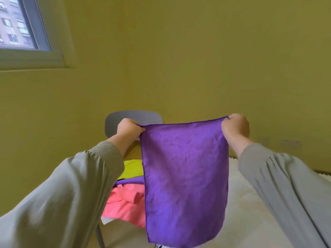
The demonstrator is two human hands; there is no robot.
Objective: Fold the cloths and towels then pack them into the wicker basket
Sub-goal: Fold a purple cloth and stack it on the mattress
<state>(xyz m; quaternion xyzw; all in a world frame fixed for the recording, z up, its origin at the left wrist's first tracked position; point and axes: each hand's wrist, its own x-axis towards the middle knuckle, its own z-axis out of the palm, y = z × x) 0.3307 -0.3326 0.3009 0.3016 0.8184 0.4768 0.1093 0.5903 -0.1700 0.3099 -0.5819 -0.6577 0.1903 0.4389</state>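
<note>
Both grips are clenched on fabric: the left grip (129, 128) pinches one top corner of the purple cloth (186, 176) and the right grip (235, 127) pinches the other, fingers curled tight round the hem. The top edge runs taut between them, held up in front of the person. Below that line the cloth hangs free and fairly flat, its lower edge dangling loose in the air. This looks like the opening of a fold, and the thing to get right is the match. The two grips should come together so corner meets corner and the side edges line up, with even tension so the soft fabric does not sag or twist in the middle. The right corner sits a shade higher than the left, so levelling first would help. Laying it down may be easier, and what looks like a pale bed (250, 203) on the right seems the likeliest flat place. Down to the left, on the grey chair (134, 117), lies the pile: a yellow-green cloth (131, 168), a second purple cloth (130, 181) and a pink cloth (127, 203), all apparently unfolded. The wicker basket is not in view, so packing seems a good way off.
</note>
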